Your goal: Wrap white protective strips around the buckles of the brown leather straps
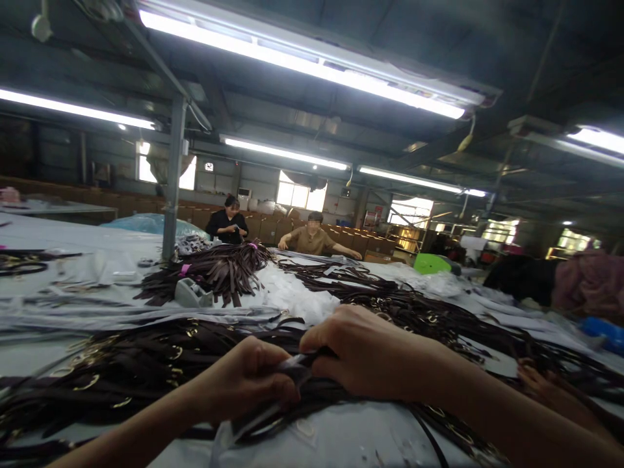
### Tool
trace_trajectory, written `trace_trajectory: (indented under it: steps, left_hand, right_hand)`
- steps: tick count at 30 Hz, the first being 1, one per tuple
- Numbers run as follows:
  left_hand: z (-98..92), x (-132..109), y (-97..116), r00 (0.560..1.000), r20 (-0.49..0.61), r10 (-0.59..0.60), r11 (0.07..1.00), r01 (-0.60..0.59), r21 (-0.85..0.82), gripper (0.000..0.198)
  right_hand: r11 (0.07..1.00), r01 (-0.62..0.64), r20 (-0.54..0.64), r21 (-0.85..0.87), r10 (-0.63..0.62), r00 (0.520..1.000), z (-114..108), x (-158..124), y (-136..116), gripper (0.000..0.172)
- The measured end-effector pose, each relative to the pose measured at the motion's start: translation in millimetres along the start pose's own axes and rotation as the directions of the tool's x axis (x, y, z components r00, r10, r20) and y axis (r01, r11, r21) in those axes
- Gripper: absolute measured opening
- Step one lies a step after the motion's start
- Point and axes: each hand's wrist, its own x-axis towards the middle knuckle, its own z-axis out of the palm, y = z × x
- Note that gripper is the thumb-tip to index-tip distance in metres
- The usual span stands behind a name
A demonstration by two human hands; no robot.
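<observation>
My left hand (246,374) pinches a clear plastic sleeve (296,369) between thumb and fingers. Close beside it, my right hand (363,348) grips a dark brown strap (319,356) that meets the sleeve's end. The strap's far part lies behind my right hand, so I cannot tell how much of it is inside the plastic. Below and around both hands spreads a large heap of dark straps (141,364) with gold-coloured rings and buckles. The white table (351,432) shows under my hands.
At right a co-worker's hand (541,383) touches more straps (468,325). Two people sit across the table. A tape dispenser (192,292) stands by strap bundles (219,266) with pink ties, near a metal post (173,182). A green object (432,263) is back right.
</observation>
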Motion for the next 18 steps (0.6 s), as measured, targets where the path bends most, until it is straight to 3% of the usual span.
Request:
trace_trajectory:
  steps: [2,5,6,9,12,14,16,17,18]
  left_hand:
    - [0.6,0,0,0.999,0.008,0.038,0.999,-0.038,-0.039,0.052]
    - [-5.9,-8,-3,0.998,-0.006,0.06,0.996,-0.06,-0.062,0.051]
    - [-10.0,-12,-4,0.998,-0.026,0.063,0.997,-0.064,-0.051,0.051]
    - [-25.6,-25,-5,0.99,-0.118,0.071,0.997,-0.068,0.03,0.047]
    - [-47.5,-43,8,0.978,-0.208,0.001,0.981,0.04,0.192,0.036]
    - [-69.2,-62,33,0.959,-0.282,-0.01,0.915,0.122,0.384,0.029]
    - [-95.7,-92,71,0.914,-0.39,0.109,0.768,0.172,0.617,0.028]
    - [-108.7,-112,93,0.867,-0.449,0.217,0.671,0.201,0.713,0.029]
    - [-120.0,-135,114,0.78,-0.512,0.359,0.584,0.24,0.775,0.03]
  right_hand:
    - [0.995,0.048,0.002,0.086,-0.048,0.999,3,4,1,0.015]
    - [0.931,0.072,-0.005,0.357,-0.076,0.997,16,4,16,0.05]
    - [0.886,0.06,0.001,0.459,-0.068,0.998,23,3,24,0.057]
    - [0.709,-0.021,0.089,0.705,-0.058,0.994,48,3,48,0.056]
    - [0.583,-0.017,0.088,0.812,-0.093,0.992,55,16,52,0.064]
    - [0.668,0.076,-0.009,0.74,-0.104,0.995,40,36,37,0.055]
    - [0.834,0.24,-0.184,0.497,-0.169,0.968,12,61,12,0.038]
    - [0.885,0.336,-0.298,0.322,-0.242,0.923,-5,74,-3,0.031]
    - [0.896,0.422,-0.414,0.137,-0.335,0.846,-21,86,-19,0.026]
